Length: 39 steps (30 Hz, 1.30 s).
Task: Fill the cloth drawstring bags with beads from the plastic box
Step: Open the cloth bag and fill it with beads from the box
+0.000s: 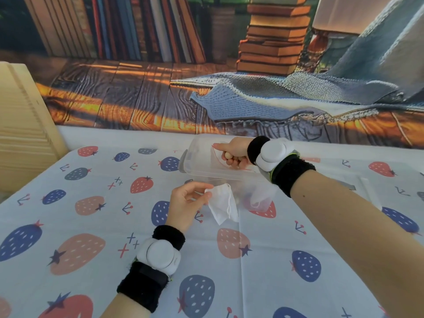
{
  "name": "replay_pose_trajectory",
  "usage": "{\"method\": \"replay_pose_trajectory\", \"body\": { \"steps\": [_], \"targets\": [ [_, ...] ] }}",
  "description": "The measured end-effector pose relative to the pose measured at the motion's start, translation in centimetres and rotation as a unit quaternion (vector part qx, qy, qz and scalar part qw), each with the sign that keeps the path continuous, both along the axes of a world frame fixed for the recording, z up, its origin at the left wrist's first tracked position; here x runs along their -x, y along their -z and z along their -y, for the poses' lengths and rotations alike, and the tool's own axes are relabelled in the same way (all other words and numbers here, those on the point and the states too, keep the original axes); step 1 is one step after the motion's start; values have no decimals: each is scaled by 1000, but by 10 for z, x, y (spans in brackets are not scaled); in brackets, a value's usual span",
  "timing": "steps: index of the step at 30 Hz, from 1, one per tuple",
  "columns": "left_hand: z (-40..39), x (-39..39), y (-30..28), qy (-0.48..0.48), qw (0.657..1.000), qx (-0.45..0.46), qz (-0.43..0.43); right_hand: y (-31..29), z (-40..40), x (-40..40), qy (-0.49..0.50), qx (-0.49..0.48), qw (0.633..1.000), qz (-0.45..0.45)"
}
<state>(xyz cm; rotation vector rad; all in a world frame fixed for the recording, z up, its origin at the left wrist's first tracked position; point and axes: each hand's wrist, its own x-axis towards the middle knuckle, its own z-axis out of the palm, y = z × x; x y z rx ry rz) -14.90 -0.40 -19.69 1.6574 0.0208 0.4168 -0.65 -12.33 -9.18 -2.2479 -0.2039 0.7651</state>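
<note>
The left hand (pixel 185 203) pinches a white cloth bag (pixel 221 204) by its mouth, hanging downward. Beyond it, the right hand (pixel 232 154) closes on beads (pixel 227 155) inside the plastic box (pixel 197 161), just behind the bag.

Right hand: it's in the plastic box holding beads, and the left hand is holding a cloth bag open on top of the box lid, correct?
Not quite. In the head view the right hand is in the plastic box with beads, but the left hand holds the cloth bag above the tablecloth in front of the box, not on a lid.
</note>
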Motion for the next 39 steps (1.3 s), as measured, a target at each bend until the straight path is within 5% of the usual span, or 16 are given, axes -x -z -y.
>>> {"method": "replay_pose_trajectory", "body": {
  "steps": [10,16,22,31,39],
  "targets": [
    [-13,8,1,-6,1000,-16,-4,-21,12,10,13,-137,986,-98],
    [-18,13,-4,-16,1000,-23,9,-26,39,22,82,-368,891,-254],
    [-21,23,-10,-32,999,-12,17,-24,73,60,46,-469,826,-310],
    [-2,25,-10,-59,997,-36,46,28,102,109,14,-432,865,-254],
    [19,15,15,-76,995,-63,28,98,107,106,145,-419,859,-257]
  ]
}}
